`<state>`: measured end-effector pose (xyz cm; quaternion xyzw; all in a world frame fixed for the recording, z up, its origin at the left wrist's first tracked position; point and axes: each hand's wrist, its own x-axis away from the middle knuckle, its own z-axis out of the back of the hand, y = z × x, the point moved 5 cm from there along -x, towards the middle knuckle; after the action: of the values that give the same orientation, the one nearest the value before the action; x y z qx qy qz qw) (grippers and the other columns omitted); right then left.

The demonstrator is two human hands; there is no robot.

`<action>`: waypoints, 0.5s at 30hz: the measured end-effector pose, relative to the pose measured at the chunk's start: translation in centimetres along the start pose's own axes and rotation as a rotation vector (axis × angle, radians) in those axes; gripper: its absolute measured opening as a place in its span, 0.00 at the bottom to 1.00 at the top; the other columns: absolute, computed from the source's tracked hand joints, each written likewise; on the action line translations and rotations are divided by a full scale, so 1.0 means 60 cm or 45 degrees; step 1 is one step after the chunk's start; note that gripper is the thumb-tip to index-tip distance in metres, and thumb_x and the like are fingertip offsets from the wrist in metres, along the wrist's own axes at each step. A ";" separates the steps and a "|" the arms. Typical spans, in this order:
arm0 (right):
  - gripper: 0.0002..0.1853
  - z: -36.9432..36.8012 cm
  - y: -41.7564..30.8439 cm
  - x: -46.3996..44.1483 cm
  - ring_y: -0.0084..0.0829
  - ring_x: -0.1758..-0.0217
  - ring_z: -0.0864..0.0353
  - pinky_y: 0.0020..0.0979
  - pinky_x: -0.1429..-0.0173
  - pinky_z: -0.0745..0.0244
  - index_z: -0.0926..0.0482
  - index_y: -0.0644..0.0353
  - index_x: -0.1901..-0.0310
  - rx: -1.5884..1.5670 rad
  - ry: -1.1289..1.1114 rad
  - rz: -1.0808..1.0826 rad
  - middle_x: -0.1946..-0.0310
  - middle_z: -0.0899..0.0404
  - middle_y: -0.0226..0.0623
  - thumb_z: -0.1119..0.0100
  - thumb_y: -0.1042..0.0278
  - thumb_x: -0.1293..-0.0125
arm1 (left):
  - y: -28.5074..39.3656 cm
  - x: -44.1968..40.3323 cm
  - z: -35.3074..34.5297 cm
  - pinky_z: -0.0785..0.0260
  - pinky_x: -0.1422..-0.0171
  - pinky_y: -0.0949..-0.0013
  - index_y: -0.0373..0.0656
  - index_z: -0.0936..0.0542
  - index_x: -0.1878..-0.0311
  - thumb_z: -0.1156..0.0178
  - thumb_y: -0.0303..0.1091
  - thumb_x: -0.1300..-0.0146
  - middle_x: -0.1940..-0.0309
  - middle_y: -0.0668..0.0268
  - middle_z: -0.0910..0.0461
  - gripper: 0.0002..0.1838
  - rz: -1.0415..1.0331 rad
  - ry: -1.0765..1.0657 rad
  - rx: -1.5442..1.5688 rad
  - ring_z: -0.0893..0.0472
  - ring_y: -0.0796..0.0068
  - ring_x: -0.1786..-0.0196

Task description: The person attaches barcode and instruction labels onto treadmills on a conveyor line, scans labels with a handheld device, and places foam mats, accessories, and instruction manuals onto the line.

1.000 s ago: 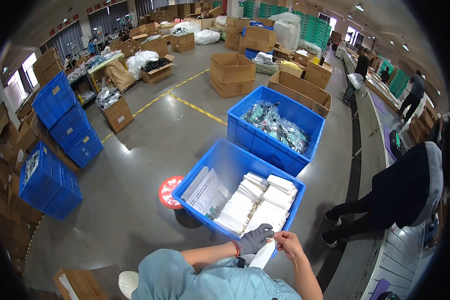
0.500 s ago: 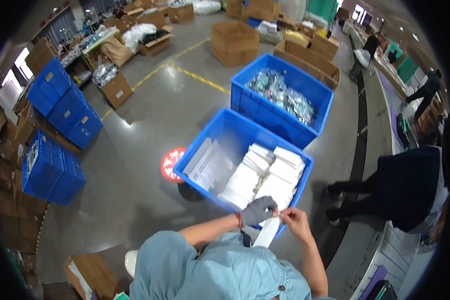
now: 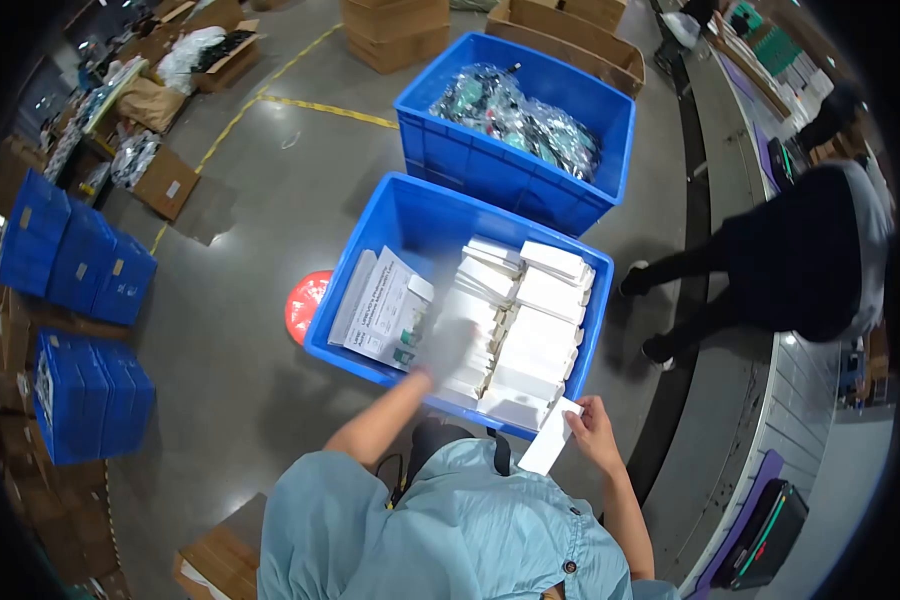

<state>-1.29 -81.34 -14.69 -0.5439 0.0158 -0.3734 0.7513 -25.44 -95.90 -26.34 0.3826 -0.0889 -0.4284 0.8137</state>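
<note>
Right hand: thumb and fingers pinch one white card, slanted at the blue bin's near right corner; contact with the rim cannot be told. Left hand: blurred over the bin; cannot tell whether it holds anything. Progress, as judged: two card rows are packed inside; the pinched card is not among them. Count remaining: not determinable. Printed sheets occupy the bin's left end. Just beside: red stool; beyond, a second bin with bagged parts. Grey floor, yellow tape. Right: dark-clad person by a long bench. Left: stacked bins.
</note>
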 end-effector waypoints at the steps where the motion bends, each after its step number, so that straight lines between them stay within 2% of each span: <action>1: 0.10 0.002 0.009 0.008 0.17 0.81 0.37 0.22 0.78 0.40 0.34 0.65 0.63 -0.105 0.052 -0.038 0.82 0.33 0.29 0.47 0.70 0.43 | -0.041 -0.020 0.031 0.35 0.53 0.65 0.38 0.27 0.59 0.52 0.39 0.43 0.62 0.57 0.26 0.15 0.484 -0.175 0.126 0.27 0.61 0.59; 2: 0.10 0.004 0.018 0.016 0.17 0.81 0.37 0.22 0.78 0.40 0.34 0.65 0.63 -0.107 0.066 -0.069 0.82 0.33 0.29 0.47 0.70 0.43 | -0.107 -0.020 0.028 0.35 0.52 0.62 0.35 0.28 0.60 0.50 0.39 0.45 0.63 0.53 0.26 0.16 0.840 0.005 0.421 0.27 0.57 0.58; 4: 0.10 0.012 0.038 0.032 0.17 0.81 0.37 0.21 0.78 0.40 0.33 0.65 0.64 -0.072 0.154 -0.162 0.81 0.33 0.28 0.48 0.68 0.43 | -0.181 -0.018 0.063 0.36 0.51 0.61 0.36 0.27 0.58 0.47 0.40 0.48 0.62 0.50 0.26 0.19 0.732 0.076 -0.208 0.27 0.55 0.57; 6: 0.10 0.017 0.055 0.049 0.16 0.80 0.37 0.21 0.78 0.40 0.33 0.65 0.64 -0.060 0.220 -0.239 0.81 0.33 0.28 0.48 0.68 0.42 | -0.258 -0.005 0.060 0.37 0.51 0.58 0.36 0.28 0.60 0.50 0.39 0.51 0.62 0.50 0.27 0.18 0.945 -0.086 -0.371 0.28 0.54 0.56; 11: 0.09 0.011 0.074 0.096 0.15 0.78 0.34 0.18 0.76 0.39 0.33 0.63 0.64 -0.079 0.267 -0.481 0.79 0.31 0.27 0.50 0.66 0.40 | -0.302 -0.031 0.024 0.37 0.48 0.59 0.35 0.29 0.58 0.49 0.38 0.52 0.59 0.49 0.28 0.19 0.919 -0.349 -0.330 0.29 0.54 0.52; 14: 0.09 -0.010 0.071 0.122 0.15 0.78 0.34 0.17 0.77 0.39 0.32 0.63 0.65 -0.096 0.274 -0.681 0.79 0.31 0.27 0.50 0.65 0.40 | -0.353 -0.064 -0.023 0.37 0.49 0.60 0.35 0.30 0.56 0.48 0.38 0.51 0.58 0.48 0.28 0.20 0.838 -0.143 -0.274 0.29 0.53 0.52; 15: 0.09 -0.022 0.073 0.132 0.15 0.78 0.34 0.17 0.76 0.39 0.32 0.63 0.65 -0.157 0.287 -0.741 0.79 0.31 0.27 0.50 0.65 0.40 | -0.372 -0.075 -0.038 0.37 0.49 0.60 0.35 0.30 0.56 0.48 0.38 0.51 0.58 0.48 0.28 0.20 0.840 -0.178 -0.264 0.29 0.53 0.52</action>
<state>6.25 -86.42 -15.84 -0.5255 -0.0348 -0.6289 0.5720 -41.17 -98.77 -42.69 0.2184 -0.2195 -0.1743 0.9347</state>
